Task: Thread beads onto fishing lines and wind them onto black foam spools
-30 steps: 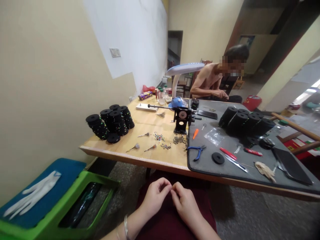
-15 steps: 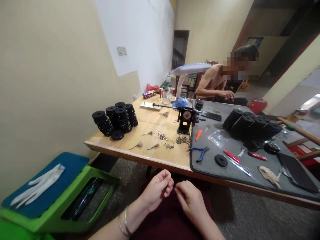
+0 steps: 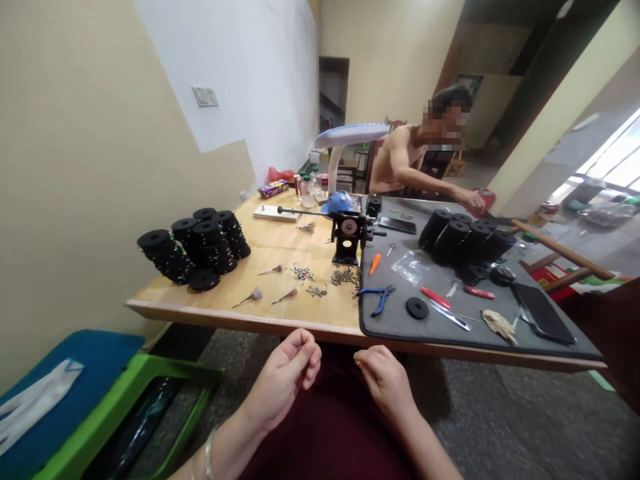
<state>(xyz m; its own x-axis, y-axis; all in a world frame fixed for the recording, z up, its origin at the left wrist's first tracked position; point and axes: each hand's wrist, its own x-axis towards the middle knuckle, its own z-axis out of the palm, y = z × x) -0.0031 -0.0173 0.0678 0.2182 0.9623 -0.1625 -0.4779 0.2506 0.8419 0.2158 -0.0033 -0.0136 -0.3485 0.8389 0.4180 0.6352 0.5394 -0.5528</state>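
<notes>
Black spools [image 3: 195,243] — grey mat [image 3: 500,307]

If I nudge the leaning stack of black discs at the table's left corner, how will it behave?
The left stack of black discs already leans, so a sideways push would probably topple it. The discs look separate and flat, so they would likely slide apart. A loose disc beside the stack suggests they come off easily.

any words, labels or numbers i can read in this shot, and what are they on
None can be read.
Purple box by the wall: printed in colours, too blurred to read.
Bottles beside it: labels too small.
Wall switch plate: blank.
Black spools: only coloured specks, no text.
</notes>
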